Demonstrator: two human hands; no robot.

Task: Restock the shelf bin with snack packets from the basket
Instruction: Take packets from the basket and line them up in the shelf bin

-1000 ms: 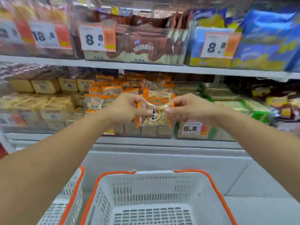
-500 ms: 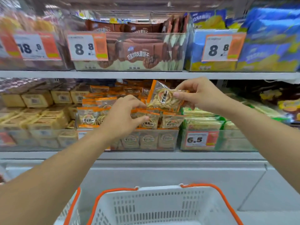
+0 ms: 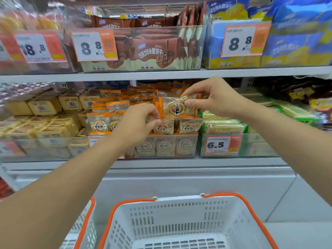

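Note:
My right hand (image 3: 213, 97) pinches a clear snack packet (image 3: 177, 107) with orange edges and a round label, holding it just above the top row of the clear shelf bin (image 3: 161, 146). The bin holds several matching packets standing in rows. My left hand (image 3: 137, 123) reaches into the bin's front row and its curled fingertips pinch the top of a packet (image 3: 163, 127) there. Below, the white basket (image 3: 179, 221) with orange handles shows no packets in its visible part.
A bin of green packets (image 3: 224, 126) with a 6.5 price tag stands to the right, yellow boxed snacks (image 3: 45, 126) to the left. The upper shelf (image 3: 161, 74) with brown and blue packs hangs close above my hands. A second basket (image 3: 84, 227) sits at lower left.
Both hands held the packet together, then my right hand lifted it alone and lowered it toward the bin's top row. My left hand went to the front row of packets.

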